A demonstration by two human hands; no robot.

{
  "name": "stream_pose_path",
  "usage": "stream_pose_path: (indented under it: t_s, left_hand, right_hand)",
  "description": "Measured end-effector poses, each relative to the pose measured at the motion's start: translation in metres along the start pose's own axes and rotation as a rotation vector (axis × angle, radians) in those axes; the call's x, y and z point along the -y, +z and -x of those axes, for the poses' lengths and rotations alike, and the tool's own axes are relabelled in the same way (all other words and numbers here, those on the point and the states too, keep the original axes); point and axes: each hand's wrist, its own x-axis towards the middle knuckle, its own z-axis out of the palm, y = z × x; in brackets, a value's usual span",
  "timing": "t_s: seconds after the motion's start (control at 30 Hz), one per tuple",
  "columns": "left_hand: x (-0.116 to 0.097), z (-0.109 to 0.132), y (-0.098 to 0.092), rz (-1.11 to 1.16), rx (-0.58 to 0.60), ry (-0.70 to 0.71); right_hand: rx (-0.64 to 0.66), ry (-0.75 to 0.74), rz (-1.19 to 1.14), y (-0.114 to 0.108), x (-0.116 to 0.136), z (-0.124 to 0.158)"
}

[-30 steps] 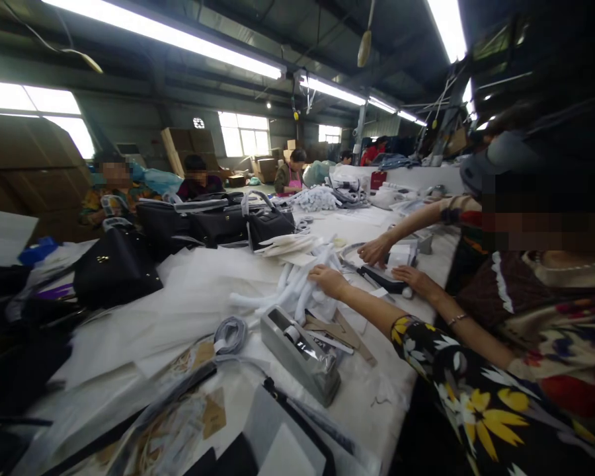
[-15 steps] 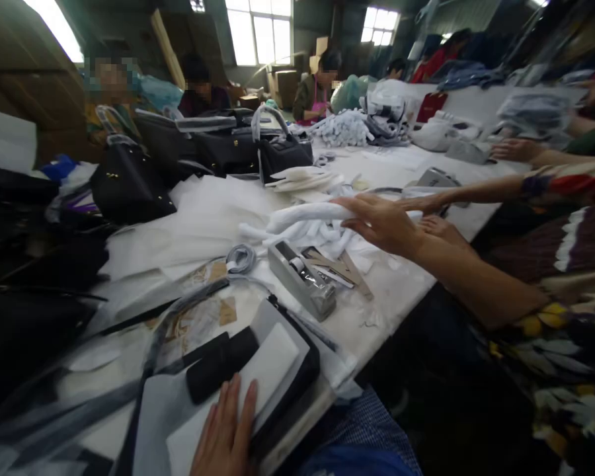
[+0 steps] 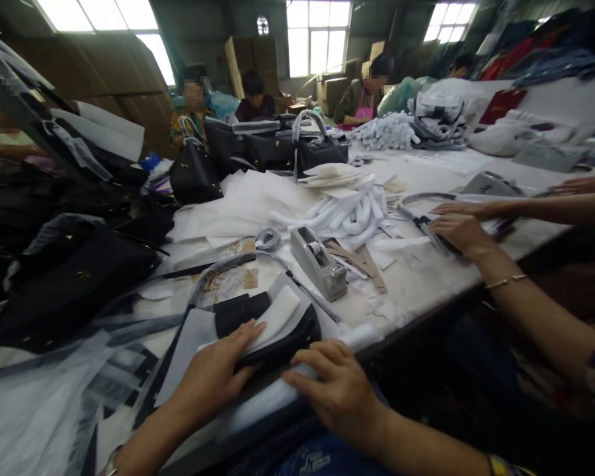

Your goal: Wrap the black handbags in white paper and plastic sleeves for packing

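Observation:
My left hand [image 3: 215, 373] lies flat, fingers stretched, on a flat black pouch [image 3: 272, 334] with a white foam sheet [image 3: 280, 316] tucked in it, at the near table edge. My right hand [image 3: 334, 383] rests beside it on the right, fingers curled against the pouch's near edge and a white wrap under it. A grey tape dispenser [image 3: 320, 261] stands just beyond the pouch. Behind that lies a bundle of white foam rolls [image 3: 352, 211].
A co-worker's hands [image 3: 459, 228] work on a black strap at the right. Black handbags [image 3: 277, 149] line the far side, more dark bags [image 3: 69, 277] are heaped at the left. White wrapping sheets [image 3: 238, 205] cover the table. Several people sit at the back.
The view swung down and left to the near table edge. Both my hands came into view and settled on the black pouch. The co-worker's hand left the foam rolls.

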Motion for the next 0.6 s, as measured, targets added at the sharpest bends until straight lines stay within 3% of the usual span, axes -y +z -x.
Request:
stream_pose_path:
  t_s: [0.17,0.3,0.47,0.6]
  left_hand:
    - [0.008,0.002,0.002,0.011,0.005,0.061]
    - [0.019,0.003,0.007,0.014,-0.003,0.099]
    - [0.018,0.007,0.009,-0.013,-0.024,0.150]
    - [0.008,0.013,0.017,-0.101,-0.075,0.140]
  right_hand:
    - [-0.143,-0.093,0.067,0.067,0.022,-0.005]
    - [-0.196,-0.128,0.066,0.097,0.021,-0.004]
    - [-0.191,-0.087,-0.063,0.105,0.016,0.007]
    - [-0.025,-0.079,-0.195,0.092,0.010,0.014]
